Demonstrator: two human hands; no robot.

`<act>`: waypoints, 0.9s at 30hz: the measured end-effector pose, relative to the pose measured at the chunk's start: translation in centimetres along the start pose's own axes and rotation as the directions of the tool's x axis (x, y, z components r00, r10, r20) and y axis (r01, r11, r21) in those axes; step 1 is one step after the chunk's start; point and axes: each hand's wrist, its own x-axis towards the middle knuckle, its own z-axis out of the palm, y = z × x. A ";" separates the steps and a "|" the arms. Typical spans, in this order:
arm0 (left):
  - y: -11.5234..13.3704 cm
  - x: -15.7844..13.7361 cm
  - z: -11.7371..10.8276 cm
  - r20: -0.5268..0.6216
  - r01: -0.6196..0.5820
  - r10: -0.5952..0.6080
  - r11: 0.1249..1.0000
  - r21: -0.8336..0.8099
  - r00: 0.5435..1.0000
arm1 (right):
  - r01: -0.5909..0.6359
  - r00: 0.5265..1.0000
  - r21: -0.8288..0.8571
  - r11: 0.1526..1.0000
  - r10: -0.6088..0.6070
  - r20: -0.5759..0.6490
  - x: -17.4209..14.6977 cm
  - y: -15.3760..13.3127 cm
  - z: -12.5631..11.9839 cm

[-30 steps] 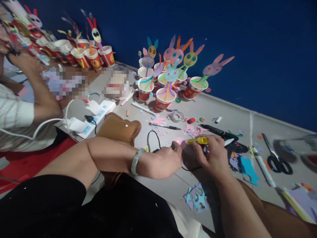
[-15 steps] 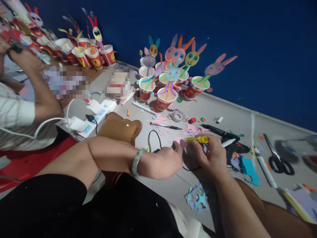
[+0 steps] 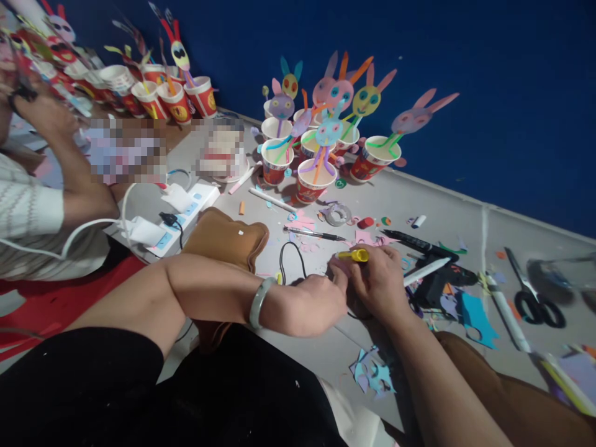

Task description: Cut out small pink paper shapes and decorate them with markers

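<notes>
My left hand [image 3: 321,304], with a jade-coloured bangle [image 3: 261,303] at the wrist, lies low on the table, its fingers curled and the fingertips holding a small pink paper piece [image 3: 341,266]. Fingers of my right hand [image 3: 380,279] are closed round a yellow marker [image 3: 356,255]. The marker lies over the pink paper, its left end at the paper; whether the tip touches cannot be made out. A ballpoint pen [image 3: 316,234] and a loop of black cord [image 3: 292,245] are close to my hands.
Paper cups with rabbit-faced figures [image 3: 316,180] stand along the blue wall. Scissors [image 3: 535,304], a black glue gun [image 3: 440,279], a clear tape roll [image 3: 336,214] and paper scraps [image 3: 372,372] lie around. A power strip [image 3: 190,217] and brown cushion [image 3: 223,239] are left. Another person's arm [image 3: 79,161] is beyond.
My right hand has moved left with the yellow marker, closer to my left hand and over the pink paper. My left hand has barely shifted. The view has turned slightly.
</notes>
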 end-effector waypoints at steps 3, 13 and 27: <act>0.0 0.0 0.2 -0.005 -0.005 0.006 1.000 0.010 1.000 | -0.020 1.000 -0.022 1.000 0.020 0.016 0.0 0.0 -0.1; 0.3 0.0 0.8 -0.045 0.003 -0.002 1.000 0.027 0.999 | -0.049 0.994 -0.003 0.999 0.048 -0.094 -0.1 -0.3 -0.1; 0.1 0.1 0.6 0.005 -0.033 0.033 0.998 0.046 0.999 | -0.030 0.996 0.014 0.999 0.031 -0.088 -0.3 -0.2 0.0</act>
